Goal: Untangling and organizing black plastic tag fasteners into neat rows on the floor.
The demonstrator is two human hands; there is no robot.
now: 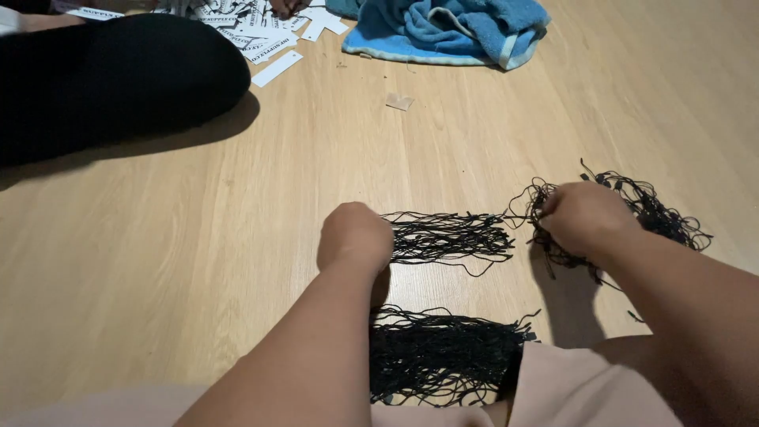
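A small bundle of black strings (447, 236) is laid out straight on the wooden floor (198, 237), and its left end is pressed down by the left hand (356, 236), whose fingers are curled into a fist over the strands. Just right of this bundle, a tangled pile of black strings (652, 209) is gripped by the right hand (583, 217), its fingers pinched shut on strands stretching back toward the bundle. Nearer the person than the bundle, a larger combed bundle (443, 352) lies beside a beige garment (585, 387). Far beyond the bundle, a blue towel (451, 28), white paper tags (269, 35) and another person's dark-clad leg (111, 75) are seen, with bare floor between.
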